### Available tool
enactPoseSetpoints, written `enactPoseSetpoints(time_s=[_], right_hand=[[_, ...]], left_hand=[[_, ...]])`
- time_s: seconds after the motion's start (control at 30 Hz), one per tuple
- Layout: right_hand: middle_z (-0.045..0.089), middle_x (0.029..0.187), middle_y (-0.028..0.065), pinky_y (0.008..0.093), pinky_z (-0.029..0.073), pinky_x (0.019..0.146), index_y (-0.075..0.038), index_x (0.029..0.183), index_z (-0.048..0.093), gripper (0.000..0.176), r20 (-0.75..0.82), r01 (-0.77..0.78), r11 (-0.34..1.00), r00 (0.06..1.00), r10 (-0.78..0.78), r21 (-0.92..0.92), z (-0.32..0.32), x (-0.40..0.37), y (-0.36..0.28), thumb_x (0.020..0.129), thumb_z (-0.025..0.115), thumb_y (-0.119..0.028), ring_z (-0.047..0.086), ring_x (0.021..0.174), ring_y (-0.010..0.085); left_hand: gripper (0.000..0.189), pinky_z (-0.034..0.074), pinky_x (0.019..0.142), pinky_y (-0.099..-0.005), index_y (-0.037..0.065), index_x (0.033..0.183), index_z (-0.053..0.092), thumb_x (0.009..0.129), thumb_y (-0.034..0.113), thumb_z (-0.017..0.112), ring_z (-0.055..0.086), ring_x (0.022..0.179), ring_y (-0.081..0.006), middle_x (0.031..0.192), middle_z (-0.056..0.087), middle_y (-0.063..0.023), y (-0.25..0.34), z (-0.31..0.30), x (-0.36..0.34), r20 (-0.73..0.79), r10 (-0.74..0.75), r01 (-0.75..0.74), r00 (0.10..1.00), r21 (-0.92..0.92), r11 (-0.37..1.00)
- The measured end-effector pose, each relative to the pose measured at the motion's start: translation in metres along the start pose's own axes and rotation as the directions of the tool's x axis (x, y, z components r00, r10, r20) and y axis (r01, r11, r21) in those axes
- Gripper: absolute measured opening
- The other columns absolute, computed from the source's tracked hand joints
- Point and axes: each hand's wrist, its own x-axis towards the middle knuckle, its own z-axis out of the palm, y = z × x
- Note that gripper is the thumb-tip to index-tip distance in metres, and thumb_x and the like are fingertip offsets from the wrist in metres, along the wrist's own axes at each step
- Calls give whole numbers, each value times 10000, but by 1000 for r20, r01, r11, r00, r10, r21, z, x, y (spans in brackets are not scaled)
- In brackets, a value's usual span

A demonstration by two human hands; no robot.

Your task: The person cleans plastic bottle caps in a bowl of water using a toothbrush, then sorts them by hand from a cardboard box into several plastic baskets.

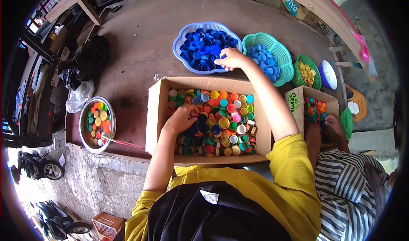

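Observation:
A cardboard box [156, 108] full of mixed-colour plastic bottle caps [223, 122] stands in front of me. My left hand [182, 118] is inside it at the left, fingers curled down among the caps; whatever they hold is hidden. My right hand [232, 59] reaches past the box to the right rim of a lavender plastic basket [178, 56], which holds dark blue caps [205, 49]. Its fingers are pinched together, with a blue bottle cap [223, 57] showing between them.
Right of the lavender basket stand a turquoise basket [284, 55] of light blue caps, a green basket [315, 62] of yellow caps and a bowl [330, 81] of white ones. A metal bowl [83, 132] with caps sits left. A person's hands [333, 125] are in a smaller box [299, 97].

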Motion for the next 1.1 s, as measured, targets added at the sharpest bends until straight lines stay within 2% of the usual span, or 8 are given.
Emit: enactPoseSetpoints(time_s=[0.07, 0.13, 0.27, 0.37, 0.5, 0.57, 0.8, 1.1], right_hand=[[639, 702, 95, 273, 472, 434, 13, 864, 586, 304, 98, -3, 987, 995, 19, -160, -7, 2, -7, 803, 669, -273, 613, 534, 148], [647, 770, 139, 350, 505, 543, 25, 897, 579, 357, -178, 199, 956, 955, -239, -217, -13, 1, -10, 793, 673, -303, 635, 611, 220], [591, 1083, 201, 384, 501, 696, 2, 1077, 538, 486, -702, 81, 840, 510, -497, -536, 10, -6, -11, 770, 687, -346, 633, 849, 267], [599, 972, 149, 345, 483, 632, -54, 1067, 562, 416, -467, 476, 846, 707, -531, -241, 24, -48, -16, 742, 708, -268, 601, 754, 216], [608, 710, 103, 373, 471, 566, -45, 731, 601, 165, 219, 436, 898, 884, -414, -64, 92, -126, -1, 678, 692, -171, 608, 662, 226], [621, 774, 84, 394, 483, 602, -50, 747, 622, 163, 229, 401, 811, 915, -332, -427, 126, -156, 9, 668, 697, -171, 619, 702, 251], [602, 911, 114, 397, 489, 759, -50, 823, 655, 147, 212, 330, 921, 934, -287, -208, 107, -163, 24, 712, 675, -144, 601, 882, 268], [650, 870, 161, 351, 486, 724, -11, 939, 609, 252, 164, 340, 928, 917, -363, 154, 24, -102, 5, 789, 664, -206, 635, 804, 255]], left_hand=[[263, 486, 701, -290, -4, 978, 581, 726, 15, 652, 588, 765, -189, 829, 603, -103, 4, -1, 2, -66, -20, 20, 998, 13, 1000], [255, 489, 694, -292, 5, 980, 585, 734, 22, 648, 591, 763, -190, 837, 599, -104, 9, -4, 2, -83, -32, 35, 996, 31, 999], [241, 488, 719, -311, 37, 967, 597, 736, 66, 660, 592, 811, -212, 920, 577, -119, 14, 0, -1, -37, 51, -49, 998, 41, 998], [228, 474, 768, -329, 57, 939, 601, 729, 103, 676, 576, 876, -241, 970, 555, -129, 15, 5, -5, 29, 150, -153, 988, 167, 974], [207, 448, 815, -345, 61, 901, 590, 728, 131, 681, 540, 914, -263, 922, 541, -128, 3, 3, -2, 180, 54, -92, 982, 212, 973], [184, 451, 794, -340, 51, 886, 581, 739, 119, 669, 537, 890, -259, 900, 532, -128, 8, -1, 1, 161, 15, -49, 987, 206, 977], [118, 467, 753, -354, 1, 882, 535, 793, 46, 598, 553, 827, -312, 924, 539, -162, 36, -10, -16, -268, 162, -128, 950, 141, 982], [280, 462, 761, -361, -10, 1003, 485, 837, 167, 626, 590, 896, -336, 946, 602, -179, 36, 2, -53, -291, 14, -14, 957, 3, 1000]])
